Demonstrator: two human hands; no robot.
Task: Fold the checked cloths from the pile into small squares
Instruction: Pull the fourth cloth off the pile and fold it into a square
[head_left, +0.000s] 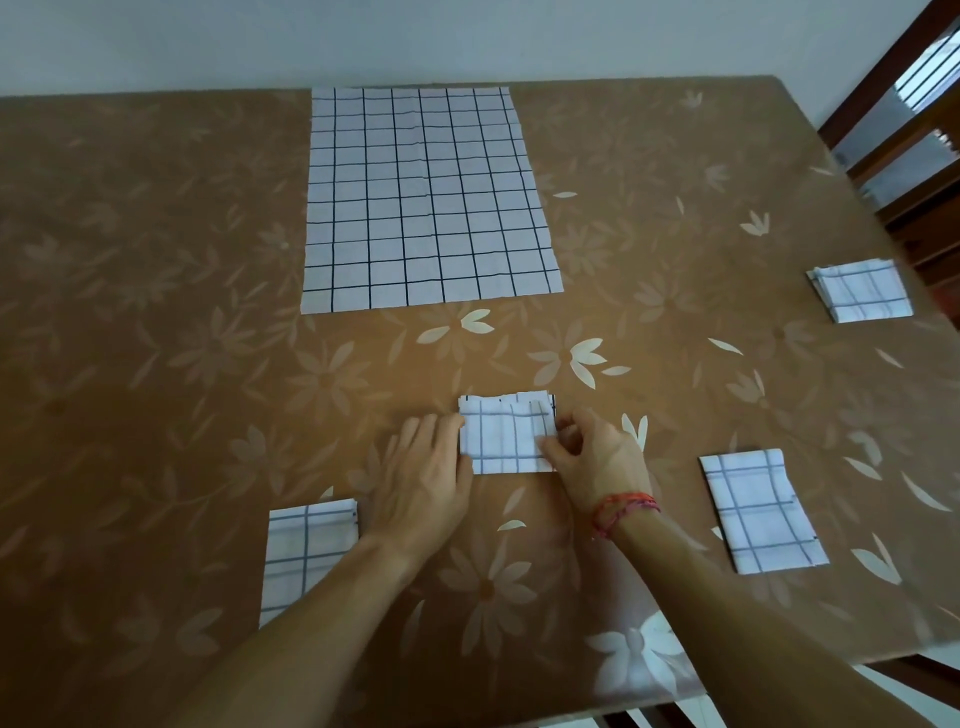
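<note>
Readable text: none.
The checked cloths (426, 197) carry only dark grid lines, the tablecloth (156, 312) only a pale flower print, and the red wrist thread (626, 506) is plain. No letters, numbers, labels or brand marks are legible on any of them.

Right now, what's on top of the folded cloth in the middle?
The left hand lies flat on the left edge of the folded cloth; the right hand pinches its right edge. Fingers hide both edges there.
</note>
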